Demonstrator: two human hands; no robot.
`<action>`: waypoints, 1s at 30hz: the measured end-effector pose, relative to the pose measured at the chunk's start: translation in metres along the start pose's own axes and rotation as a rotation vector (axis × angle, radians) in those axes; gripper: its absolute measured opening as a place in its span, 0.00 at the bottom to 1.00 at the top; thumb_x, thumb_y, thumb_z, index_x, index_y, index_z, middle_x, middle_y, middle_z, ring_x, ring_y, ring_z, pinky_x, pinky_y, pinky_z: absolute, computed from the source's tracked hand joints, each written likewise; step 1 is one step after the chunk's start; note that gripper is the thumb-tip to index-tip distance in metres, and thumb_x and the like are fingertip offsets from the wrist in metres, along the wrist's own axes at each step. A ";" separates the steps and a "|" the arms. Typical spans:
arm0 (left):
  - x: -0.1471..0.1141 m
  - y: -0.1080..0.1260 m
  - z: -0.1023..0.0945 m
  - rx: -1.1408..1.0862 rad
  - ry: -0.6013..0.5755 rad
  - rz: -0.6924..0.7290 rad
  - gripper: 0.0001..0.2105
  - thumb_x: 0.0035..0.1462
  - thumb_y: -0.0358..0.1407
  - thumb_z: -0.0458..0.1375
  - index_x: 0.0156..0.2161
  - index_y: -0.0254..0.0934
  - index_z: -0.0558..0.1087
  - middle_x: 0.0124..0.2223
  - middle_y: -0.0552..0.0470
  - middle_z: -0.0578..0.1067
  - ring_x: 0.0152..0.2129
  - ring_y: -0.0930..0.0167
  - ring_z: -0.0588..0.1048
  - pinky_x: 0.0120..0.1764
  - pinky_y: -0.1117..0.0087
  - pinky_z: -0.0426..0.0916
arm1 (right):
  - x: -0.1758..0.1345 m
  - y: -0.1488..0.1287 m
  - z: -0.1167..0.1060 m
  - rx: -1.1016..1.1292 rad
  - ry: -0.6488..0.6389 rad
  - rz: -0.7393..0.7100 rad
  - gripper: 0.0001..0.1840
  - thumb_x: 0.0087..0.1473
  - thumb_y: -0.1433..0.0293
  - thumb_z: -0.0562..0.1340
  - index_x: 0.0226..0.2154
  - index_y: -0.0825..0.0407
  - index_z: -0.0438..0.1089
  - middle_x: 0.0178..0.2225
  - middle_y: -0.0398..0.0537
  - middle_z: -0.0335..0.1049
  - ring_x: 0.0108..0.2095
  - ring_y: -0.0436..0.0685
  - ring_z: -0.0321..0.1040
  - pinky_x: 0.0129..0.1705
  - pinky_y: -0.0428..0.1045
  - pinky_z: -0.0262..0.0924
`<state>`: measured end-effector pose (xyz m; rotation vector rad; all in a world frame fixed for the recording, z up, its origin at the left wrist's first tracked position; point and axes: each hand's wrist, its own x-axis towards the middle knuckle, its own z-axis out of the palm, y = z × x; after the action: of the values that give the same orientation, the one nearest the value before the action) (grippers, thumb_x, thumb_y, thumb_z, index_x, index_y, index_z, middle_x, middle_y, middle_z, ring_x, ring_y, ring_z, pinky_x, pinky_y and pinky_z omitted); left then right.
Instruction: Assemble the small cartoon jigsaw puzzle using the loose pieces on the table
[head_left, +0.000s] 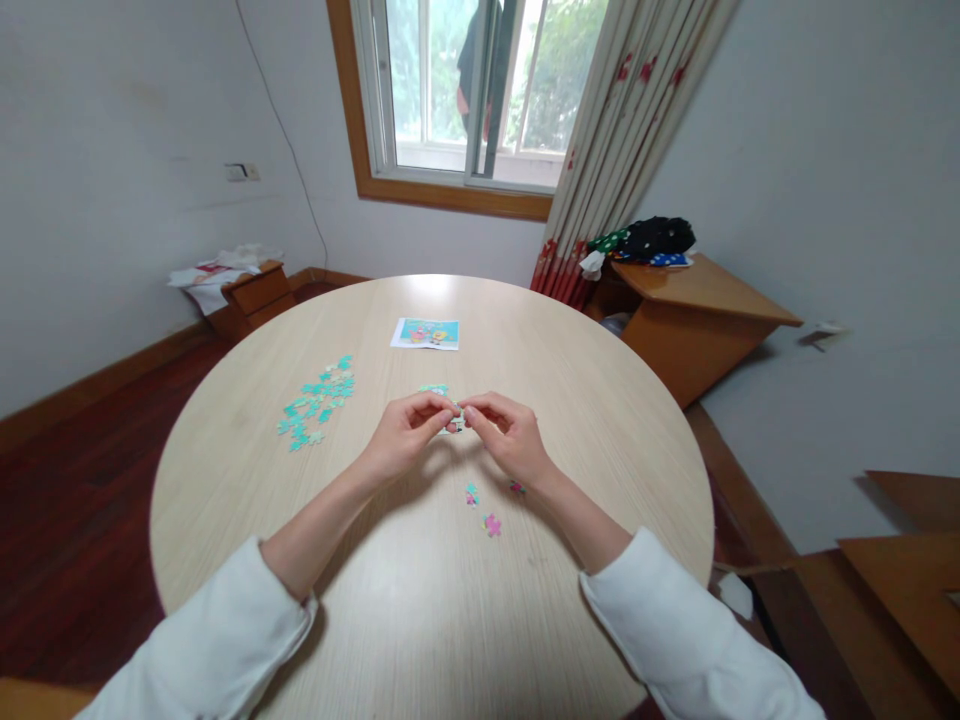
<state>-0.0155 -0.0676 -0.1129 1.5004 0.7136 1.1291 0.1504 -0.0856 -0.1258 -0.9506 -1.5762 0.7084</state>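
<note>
My left hand [412,428] and my right hand [510,432] meet near the middle of the round table [420,600], fingertips almost touching. Both are closed in a pinch, seemingly on a small jigsaw piece that the fingers mostly hide. Behind and below the fingertips lies a partly joined patch of jigsaw [433,389], largely covered by my hands. Closer to me, under my right wrist and to its left, are a few loose pieces: a pink jigsaw piece [492,525], a teal and pink piece [472,494] and a dark pink piece [517,487].
A spread of teal jigsaw pieces [319,402] lies on the left of the table. Towards the far edge is a picture card [426,334] with cartoon figures. Beyond stand a wooden cabinet [697,310] with cloths on top, a curtain [622,120] and a window [435,90] with a person partly visible outside.
</note>
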 end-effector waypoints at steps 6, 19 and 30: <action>-0.001 0.001 0.000 0.056 -0.004 0.012 0.14 0.49 0.46 0.64 0.30 0.34 0.74 0.28 0.51 0.75 0.27 0.72 0.74 0.36 0.70 0.70 | 0.000 0.002 0.006 0.149 0.040 0.121 0.12 0.49 0.59 0.66 0.30 0.52 0.76 0.31 0.49 0.78 0.30 0.53 0.73 0.37 0.51 0.68; 0.000 0.001 -0.002 0.001 0.078 -0.064 0.16 0.42 0.44 0.68 0.30 0.35 0.72 0.26 0.52 0.77 0.26 0.70 0.76 0.35 0.68 0.70 | 0.005 0.004 0.006 0.284 0.097 0.292 0.15 0.40 0.59 0.70 0.27 0.53 0.76 0.25 0.46 0.75 0.27 0.52 0.70 0.34 0.51 0.68; 0.002 -0.004 -0.005 0.248 0.126 0.056 0.08 0.47 0.38 0.63 0.28 0.34 0.76 0.29 0.49 0.78 0.27 0.71 0.74 0.34 0.70 0.67 | 0.006 0.006 0.006 0.288 0.101 0.326 0.15 0.39 0.60 0.70 0.28 0.54 0.76 0.25 0.47 0.75 0.26 0.52 0.70 0.34 0.51 0.68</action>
<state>-0.0185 -0.0631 -0.1167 1.6755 0.9303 1.2204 0.1453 -0.0772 -0.1295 -1.0186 -1.2024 1.0659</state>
